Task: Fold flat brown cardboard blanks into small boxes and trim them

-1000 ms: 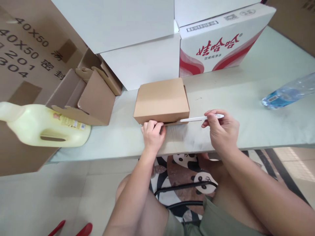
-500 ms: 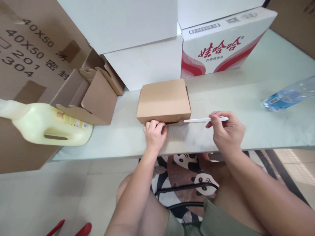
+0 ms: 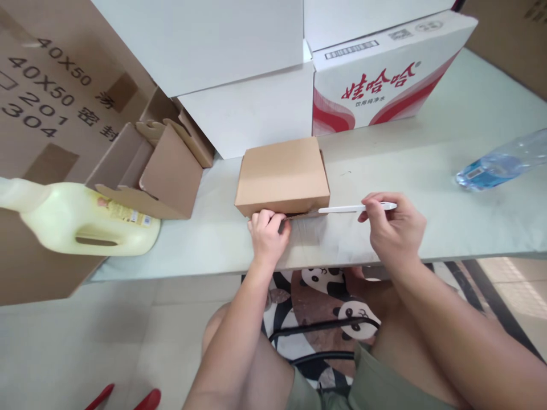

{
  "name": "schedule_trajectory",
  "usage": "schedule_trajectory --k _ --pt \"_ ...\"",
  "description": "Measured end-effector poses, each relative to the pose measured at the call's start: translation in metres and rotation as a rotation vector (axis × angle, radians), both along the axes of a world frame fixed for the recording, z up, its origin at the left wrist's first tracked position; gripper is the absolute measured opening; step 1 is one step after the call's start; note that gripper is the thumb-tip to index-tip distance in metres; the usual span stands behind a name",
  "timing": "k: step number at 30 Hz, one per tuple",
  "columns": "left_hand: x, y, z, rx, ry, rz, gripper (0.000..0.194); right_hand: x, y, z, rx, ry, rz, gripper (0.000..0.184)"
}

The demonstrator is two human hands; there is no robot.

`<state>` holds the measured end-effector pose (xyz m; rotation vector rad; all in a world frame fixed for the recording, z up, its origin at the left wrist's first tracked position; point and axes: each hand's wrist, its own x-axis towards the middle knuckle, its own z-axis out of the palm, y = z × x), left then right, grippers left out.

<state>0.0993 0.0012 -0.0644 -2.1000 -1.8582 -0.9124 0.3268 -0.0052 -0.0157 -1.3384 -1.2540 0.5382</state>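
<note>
A small brown cardboard box (image 3: 280, 173) lies on the cloth-covered table in front of me. My left hand (image 3: 269, 233) has its fingers curled at the box's lower front edge, gripping the cardboard there; the fingertips are partly hidden. Right of that grip, a thin strip of the front edge stands out from the box. My right hand (image 3: 393, 225) pinches a slim white pen-like tool (image 3: 344, 209), held level. Its tip points left, close to the box's front right corner; whether it touches the cardboard I cannot tell.
Left are a pale yellow jug (image 3: 123, 242) and an open cardboard carton (image 3: 171, 171). White boxes (image 3: 256, 108) and a red-and-white carton (image 3: 384, 91) stand behind. A water bottle (image 3: 491, 168) lies at the right. The table's front edge (image 3: 213, 270) runs just before my knees.
The view has shifted very slightly. Both hands keep their grips, and the box and white tool stay in nearly the same places relative to each other.
</note>
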Motion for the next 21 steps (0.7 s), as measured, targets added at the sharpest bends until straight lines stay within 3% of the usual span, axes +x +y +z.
schedule_trajectory --k 5,9,15,18,21 --pt "0.0 0.0 0.0 0.024 0.007 -0.009 0.005 0.001 0.0 -0.003 0.024 -0.053 0.098 0.014" --pt "-0.001 0.0 0.001 -0.015 -0.01 0.004 0.005 0.001 0.0 -0.003 0.0 -0.014 0.026 0.016" --pt "-0.002 -0.001 0.003 -0.026 0.003 0.019 0.005 -0.001 0.0 -0.002 0.029 -0.004 0.082 0.022" --pt "0.0 -0.002 0.004 -0.022 -0.001 0.006 0.005 -0.004 0.002 -0.006 0.01 0.188 0.118 0.028" --pt "0.001 -0.003 0.003 -0.022 0.011 -0.004 0.006 -0.009 0.004 -0.012 -0.087 0.482 0.296 0.038"
